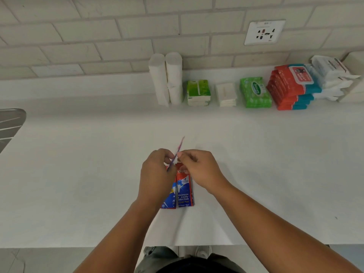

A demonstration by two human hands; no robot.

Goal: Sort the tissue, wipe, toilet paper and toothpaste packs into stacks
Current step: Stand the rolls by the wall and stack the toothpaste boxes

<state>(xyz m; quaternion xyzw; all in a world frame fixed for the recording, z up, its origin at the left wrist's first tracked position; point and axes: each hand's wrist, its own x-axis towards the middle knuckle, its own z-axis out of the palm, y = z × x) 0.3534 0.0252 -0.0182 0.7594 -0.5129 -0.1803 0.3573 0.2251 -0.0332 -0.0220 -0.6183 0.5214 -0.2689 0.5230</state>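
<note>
White countertop (78, 184), seen from the head camera. Both hands meet over its near middle.

- Left hand (155, 174) and right hand (199, 168): each pinches, thumb against curled fingertips, one thin held sachet (180, 146). It is edge-on, tilted up and away, and motion-blurred, with unreadable print.
- Under the hands, two red-and-blue toothpaste sachets lie flat, side by side. The left flat sachet (169, 200) is partly covered by the left hand. The right flat sachet (185, 191) reads "Maximum Cavity Protection".
- Back row along the tiled wall, left to right:
  - two upright toilet paper columns (166, 79), touching
  - green-and-white tissue stack (198, 92)
  - white tissue stack (226, 94)
  - green Sanicare stack (255, 92)
  - red-and-teal wipe stack (289, 89)
  - white wipe pile (331, 75), against the red-and-teal stack

Pack contents are not visible.
- Wall socket (265, 32) above the row; steel drainboard (9, 125) at the far left.
</note>
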